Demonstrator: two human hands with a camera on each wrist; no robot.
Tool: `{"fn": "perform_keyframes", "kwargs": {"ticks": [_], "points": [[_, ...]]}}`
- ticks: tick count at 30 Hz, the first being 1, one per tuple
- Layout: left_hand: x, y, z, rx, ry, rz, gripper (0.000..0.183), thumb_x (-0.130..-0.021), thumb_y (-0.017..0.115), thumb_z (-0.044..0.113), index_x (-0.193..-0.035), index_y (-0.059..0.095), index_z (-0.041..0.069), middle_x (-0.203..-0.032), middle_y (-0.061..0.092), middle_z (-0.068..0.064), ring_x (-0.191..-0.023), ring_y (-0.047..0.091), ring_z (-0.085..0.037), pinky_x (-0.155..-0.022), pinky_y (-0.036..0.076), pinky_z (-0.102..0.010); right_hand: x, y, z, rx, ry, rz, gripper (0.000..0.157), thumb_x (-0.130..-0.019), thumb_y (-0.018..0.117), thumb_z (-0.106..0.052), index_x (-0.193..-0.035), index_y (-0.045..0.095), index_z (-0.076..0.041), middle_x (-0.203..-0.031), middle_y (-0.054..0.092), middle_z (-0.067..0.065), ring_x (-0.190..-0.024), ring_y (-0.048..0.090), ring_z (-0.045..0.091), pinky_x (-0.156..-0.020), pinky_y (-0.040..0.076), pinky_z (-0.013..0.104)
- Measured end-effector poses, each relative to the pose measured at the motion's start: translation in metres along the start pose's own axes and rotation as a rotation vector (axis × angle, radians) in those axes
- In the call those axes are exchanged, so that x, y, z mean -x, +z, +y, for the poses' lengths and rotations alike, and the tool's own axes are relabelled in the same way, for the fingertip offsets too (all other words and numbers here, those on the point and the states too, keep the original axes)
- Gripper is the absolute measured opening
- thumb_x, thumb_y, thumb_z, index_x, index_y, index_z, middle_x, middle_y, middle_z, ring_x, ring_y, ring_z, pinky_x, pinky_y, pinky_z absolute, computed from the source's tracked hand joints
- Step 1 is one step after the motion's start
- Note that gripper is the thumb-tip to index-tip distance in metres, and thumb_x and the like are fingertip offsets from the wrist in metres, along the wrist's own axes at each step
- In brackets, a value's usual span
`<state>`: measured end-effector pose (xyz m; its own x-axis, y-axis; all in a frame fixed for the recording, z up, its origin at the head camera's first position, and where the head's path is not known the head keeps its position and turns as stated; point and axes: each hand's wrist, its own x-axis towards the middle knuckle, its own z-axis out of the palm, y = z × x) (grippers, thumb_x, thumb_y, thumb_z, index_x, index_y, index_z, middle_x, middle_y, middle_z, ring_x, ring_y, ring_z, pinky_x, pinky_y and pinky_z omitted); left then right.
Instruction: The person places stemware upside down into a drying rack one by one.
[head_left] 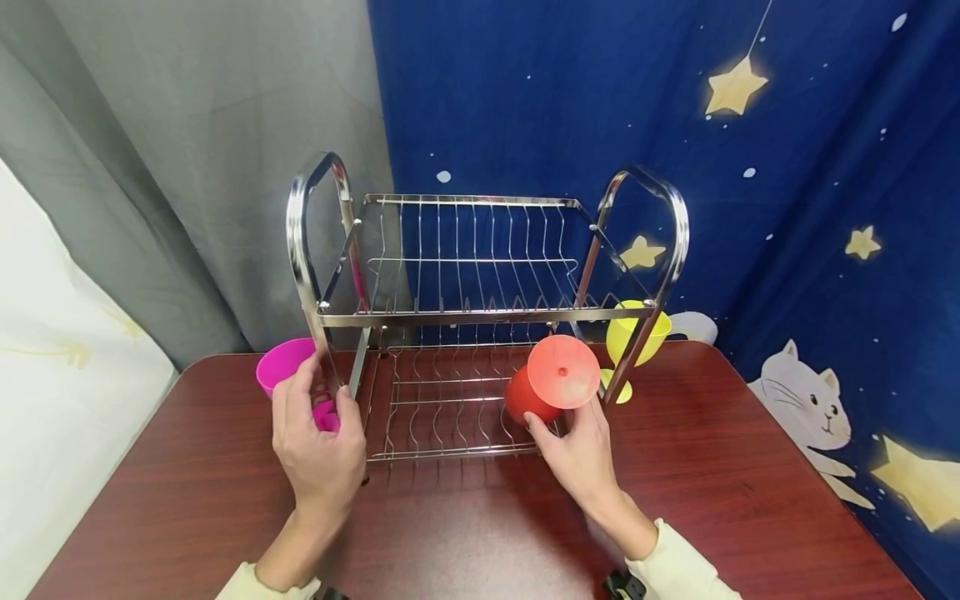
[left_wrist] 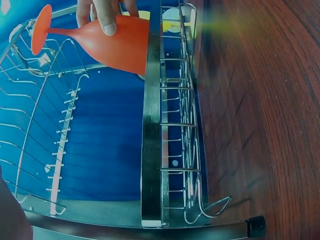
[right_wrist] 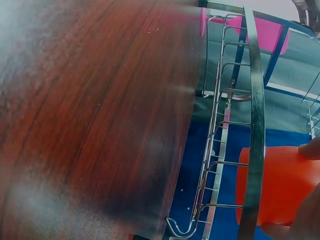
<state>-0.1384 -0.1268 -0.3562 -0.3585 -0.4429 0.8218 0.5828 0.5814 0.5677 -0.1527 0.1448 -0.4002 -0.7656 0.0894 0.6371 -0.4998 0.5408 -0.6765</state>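
Observation:
A two-tier metal dish rack stands on the table. My right hand holds a red goblet upside down at the right part of the lower tier, its round foot uppermost. In the left wrist view, fingers lie on the goblet's bowl, and a flat rack bar crosses in front of its rim. My left hand grips the rack's left front post, thumb on one side and fingers on the other. The fingertips are partly hidden.
A magenta goblet is on the left, partly behind my left hand and the post. A yellow goblet stands upright beyond the right front post. Behind the wooden table hang grey and blue curtains.

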Motion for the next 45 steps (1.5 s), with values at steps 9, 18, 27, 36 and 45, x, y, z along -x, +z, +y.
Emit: {"fn": "perform_keyframes", "kwargs": {"ticks": [9, 18, 27, 36, 45], "points": [[-0.002, 0.003, 0.001, -0.025, 0.004, 0.008, 0.047, -0.077, 0.062, -0.013, -0.122, 0.063, -0.002, -0.098, 0.059, -0.026, -0.086, 0.055, -0.020, -0.074, 0.045, -0.012, -0.006, 0.001, 0.002, -0.003, 0.088, -0.014, 0.068, -0.070, 0.082, -0.007, -0.131, 0.051, -0.011, -0.124, 0.056, 0.006, -0.112, 0.057, 0.021, -0.090, 0.055, 0.043], [-0.002, 0.002, 0.002, -0.065, -0.005, -0.007, 0.048, -0.077, 0.064, -0.012, -0.123, 0.064, -0.001, -0.097, 0.060, -0.024, -0.086, 0.057, -0.017, -0.074, 0.046, -0.005, -0.011, 0.000, 0.007, 0.095, 0.149, -0.069, 0.067, -0.073, 0.081, -0.013, -0.132, 0.050, -0.013, -0.123, 0.058, 0.007, -0.110, 0.056, 0.025, -0.087, 0.056, 0.046], [-0.002, 0.001, 0.002, -0.072, -0.006, -0.015, 0.046, -0.078, 0.064, -0.008, -0.123, 0.064, 0.000, -0.096, 0.060, -0.022, -0.086, 0.057, -0.014, -0.075, 0.046, -0.004, -0.014, 0.003, 0.008, 0.145, 0.174, -0.100, 0.064, -0.074, 0.080, -0.016, -0.131, 0.051, -0.013, -0.123, 0.060, 0.007, -0.113, 0.056, 0.027, -0.096, 0.049, 0.048], [-0.001, -0.002, 0.000, -0.094, 0.002, -0.023, 0.045, -0.079, 0.064, -0.006, -0.123, 0.064, 0.000, -0.095, 0.060, -0.022, -0.082, 0.057, -0.015, -0.074, 0.046, -0.003, -0.014, 0.007, 0.010, 0.169, 0.190, -0.120, 0.059, -0.074, 0.079, -0.016, -0.128, 0.054, -0.012, -0.119, 0.062, 0.009, -0.109, 0.058, 0.028, -0.093, 0.050, 0.047], [-0.001, -0.002, 0.001, -0.112, 0.012, -0.028, 0.043, -0.080, 0.062, -0.003, -0.123, 0.064, 0.000, -0.093, 0.058, -0.023, -0.080, 0.056, -0.021, -0.073, 0.044, -0.003, -0.015, 0.010, 0.011, 0.167, 0.201, -0.136, 0.061, -0.076, 0.078, -0.017, -0.131, 0.053, -0.012, -0.120, 0.061, 0.009, -0.108, 0.059, 0.028, -0.091, 0.052, 0.047]]}}
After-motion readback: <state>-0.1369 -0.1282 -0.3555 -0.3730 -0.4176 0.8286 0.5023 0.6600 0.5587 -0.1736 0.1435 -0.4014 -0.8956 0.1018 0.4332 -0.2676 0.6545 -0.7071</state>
